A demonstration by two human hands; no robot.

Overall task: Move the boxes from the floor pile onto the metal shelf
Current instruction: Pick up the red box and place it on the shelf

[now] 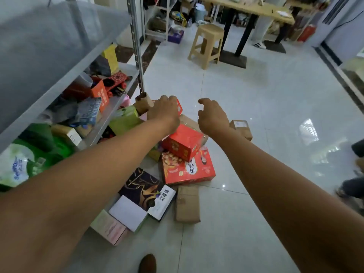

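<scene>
1. The left arm is stretched forward and down from the lower left of the view. The left hand (163, 111) is turned back-up, and its fingers (169, 98) are curled down over a small red box (178, 107). Only the right corner of that box, with a white label, is seen past the knuckles. The box is located at the far end of the floor pile, just beside a kraft carton (143, 102) and near the foot of the shelf post (136, 46).

2. The right arm is stretched forward from the lower right, roughly alongside the left. The right hand (211, 116) is turned back-up with its fingers (203, 101) loosely curled. Nothing is held by it. The thumb and forefinger are pointed toward the small red box, from which they are kept apart by a gap.

3. Further boxes are recorded on the floor below the hands:
- a red cube box (183, 142), tilted on a flat red printed box (189, 167)
- a large brown carton (190, 120) behind them
- a small brown carton (241, 129) under the right wrist
- a green box (126, 119)
- a black-and-gold box (142, 187)
- a white box (129, 212)
- a pink box (108, 227)
- a taped brown parcel (187, 203)

4. The metal shelf (49, 56) is placed at the left, with the pile touching its foot. Its lower deck (116, 99) is loaded with an orange box (100, 93), bags and mixed goods.
</scene>
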